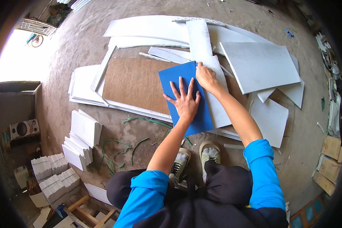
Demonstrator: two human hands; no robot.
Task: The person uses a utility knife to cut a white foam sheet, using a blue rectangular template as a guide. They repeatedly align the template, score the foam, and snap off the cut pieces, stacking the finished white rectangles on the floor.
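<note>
A blue rectangular board (171, 76) lies tilted over a white sheet (218, 110) and the edge of a brown board (136, 83). My left hand (186, 102) presses flat on the blue board, fingers spread wide. At the blue board's upper right corner, my right hand (206, 77) is closed in a fist on the white sheet. A small dark blue bit shows by its fingertips, but what it grips is mostly hidden. A long white strip (199, 38) reaches away beyond my right hand.
A thick white panel (260, 66) lies at the right, more white sheets (148, 28) at the far side. Green straps (117, 152) curl on the floor near my shoes (209, 152). White stacks (59, 174) and a wooden frame (88, 212) stand lower left; cardboard boxes (328, 167) at far right.
</note>
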